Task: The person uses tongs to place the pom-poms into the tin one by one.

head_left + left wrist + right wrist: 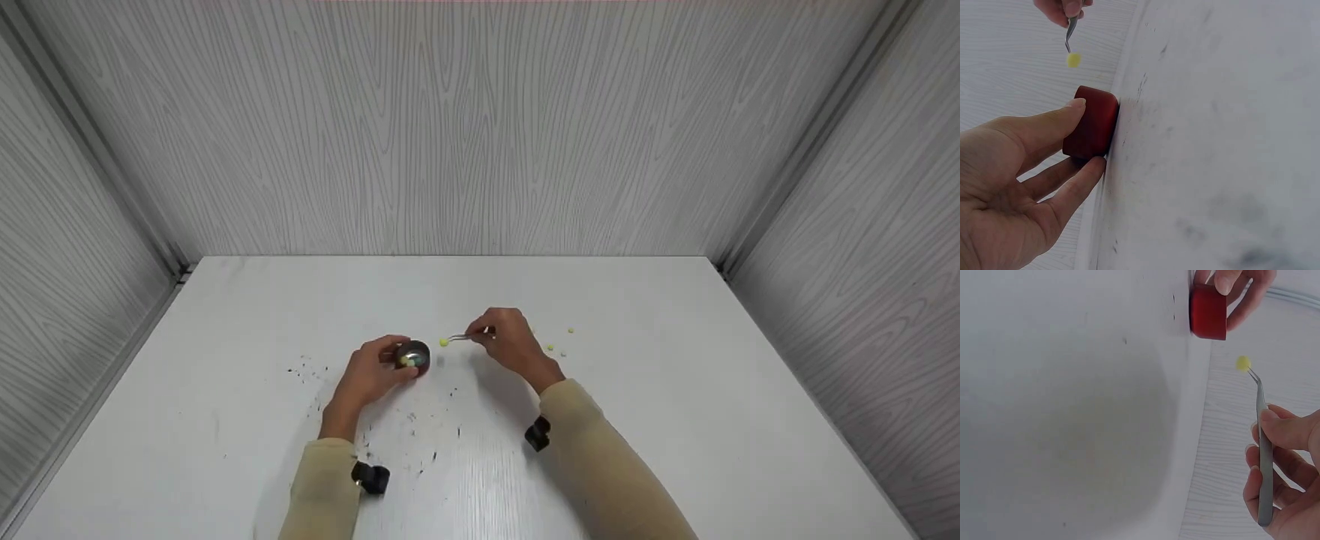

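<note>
Left hand [369,373] grips cup [1094,125]; head view alone shows balls [406,361] inside.

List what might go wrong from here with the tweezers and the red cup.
1. The yellow ball sits only at the tips of the tweezers, so it might slip and drop onto the table.
2. The left hand holds the red cup; a jolt could tip it and spill the pieces inside.
3. The right hand could brush the loose pieces nearby.
</note>
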The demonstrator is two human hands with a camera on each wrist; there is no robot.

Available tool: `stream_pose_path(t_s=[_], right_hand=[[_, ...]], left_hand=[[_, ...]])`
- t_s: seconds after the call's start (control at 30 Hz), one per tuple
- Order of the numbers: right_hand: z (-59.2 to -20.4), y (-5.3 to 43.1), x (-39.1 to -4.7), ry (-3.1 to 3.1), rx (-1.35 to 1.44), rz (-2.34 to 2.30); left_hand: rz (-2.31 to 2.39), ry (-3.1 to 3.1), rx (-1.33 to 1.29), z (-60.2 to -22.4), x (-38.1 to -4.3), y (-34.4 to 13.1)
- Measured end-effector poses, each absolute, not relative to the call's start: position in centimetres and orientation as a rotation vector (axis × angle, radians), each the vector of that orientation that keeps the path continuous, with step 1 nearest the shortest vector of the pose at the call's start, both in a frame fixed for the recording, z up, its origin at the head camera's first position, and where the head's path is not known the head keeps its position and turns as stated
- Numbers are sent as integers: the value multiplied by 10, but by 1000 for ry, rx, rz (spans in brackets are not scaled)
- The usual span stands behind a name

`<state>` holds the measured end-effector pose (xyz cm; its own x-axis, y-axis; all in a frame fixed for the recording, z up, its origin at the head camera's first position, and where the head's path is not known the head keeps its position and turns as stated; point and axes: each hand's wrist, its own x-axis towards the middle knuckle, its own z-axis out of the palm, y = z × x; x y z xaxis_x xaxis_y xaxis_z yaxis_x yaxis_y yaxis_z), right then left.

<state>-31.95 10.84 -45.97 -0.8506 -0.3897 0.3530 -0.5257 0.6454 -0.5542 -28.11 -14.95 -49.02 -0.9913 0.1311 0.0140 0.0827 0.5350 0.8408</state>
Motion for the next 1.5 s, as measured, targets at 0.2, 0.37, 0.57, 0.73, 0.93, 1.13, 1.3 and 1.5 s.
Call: stream_pose_path(t_s=[0.2,0.37,0.57,0.73,0.93,1.13,1.3,1.5], right_hand=[[-462,96,-318,-2691,757,993],[-462,86,-315,-2724,742,1010],[-462,79,-314,-2719,761,1014],[-465,75,-314,-2706,773,1004],[-467,71,-314,-2691,785,998],[-469,67,-314,-2694,802,984],[-470,64,-316,-2725,777,967],[-472,61,-317,-2749,757,945]], left_hand=[[1488,2707,188,-490,-280,-150],[1474,2707,171,-491,-279,-149],[1461,2718,153,-492,-280,-148],[1463,2720,151,-492,-280,-147],[1478,2712,175,-492,-280,-147],[1518,2712,207,-493,-279,-148],[1505,2731,216,-493,-279,-148],[1487,2736,209,-492,-279,-148]])
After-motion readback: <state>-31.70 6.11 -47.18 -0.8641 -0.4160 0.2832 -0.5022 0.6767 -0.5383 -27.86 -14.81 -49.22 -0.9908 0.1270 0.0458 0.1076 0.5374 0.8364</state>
